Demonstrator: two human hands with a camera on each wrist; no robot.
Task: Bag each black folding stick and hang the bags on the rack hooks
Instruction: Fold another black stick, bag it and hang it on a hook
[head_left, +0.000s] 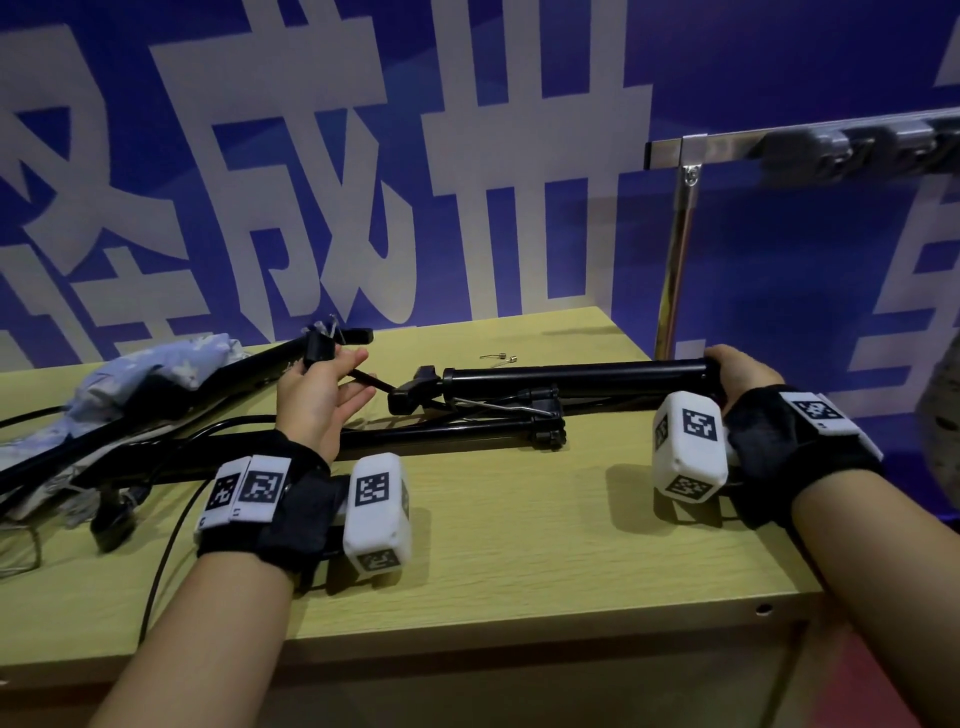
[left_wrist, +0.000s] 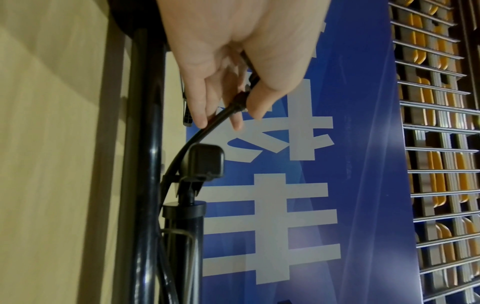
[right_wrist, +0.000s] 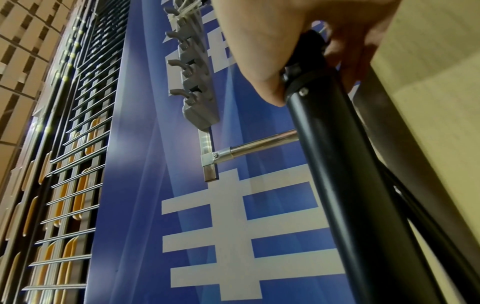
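Observation:
A black folding stick with a thick tube lies across the wooden table. My right hand grips the tube's right end, fingers wrapped round it; the tube runs away from that wrist camera. A thin black hose comes off the stick's knobbed head. My left hand pinches the end of that hose between thumb and fingers. More black rods lie under and left of the stick. A pale blue cloth bag lies crumpled at far left.
The metal rack with grey hooks stands off the table's right rear corner on a chrome post. A small metal pin lies near the back edge. Black cables trail at the left. A blue banner stands behind.

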